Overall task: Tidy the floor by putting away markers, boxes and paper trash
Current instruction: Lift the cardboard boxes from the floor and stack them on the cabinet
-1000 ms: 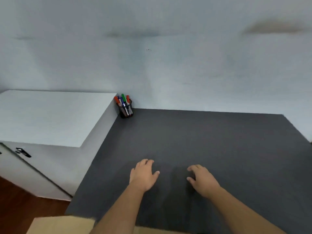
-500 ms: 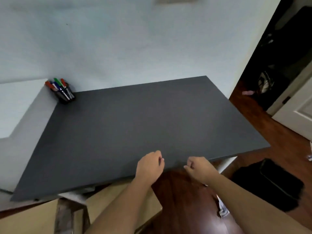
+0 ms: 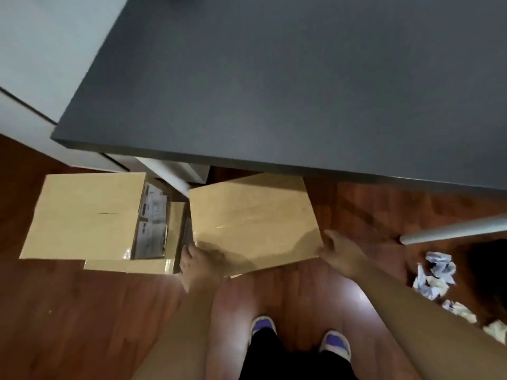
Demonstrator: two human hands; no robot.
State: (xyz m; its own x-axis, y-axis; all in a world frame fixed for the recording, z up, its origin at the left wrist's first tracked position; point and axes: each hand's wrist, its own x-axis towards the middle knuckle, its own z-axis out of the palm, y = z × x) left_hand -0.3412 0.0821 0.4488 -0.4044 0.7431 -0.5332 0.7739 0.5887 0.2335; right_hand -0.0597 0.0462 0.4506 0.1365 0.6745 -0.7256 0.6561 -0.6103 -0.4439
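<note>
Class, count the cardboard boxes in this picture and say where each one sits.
2. One closed box sits on the floor by the desk edge, between both hands. One open box lies to its left, papers showing inside. Others may hide under the desk.

— Where are we here?
— Looks like a home room: wood floor (image 3: 82,311), dark desk (image 3: 274,78) beside a white cabinet (image 3: 35,50).
— And the mess?
— Boxes (image 3: 82,215) under the desk, crumpled paper (image 3: 436,272) on the floor.

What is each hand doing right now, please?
Left hand: gripping the near left corner of the cardboard box.
Right hand: open, palm against the box's right corner.
</note>
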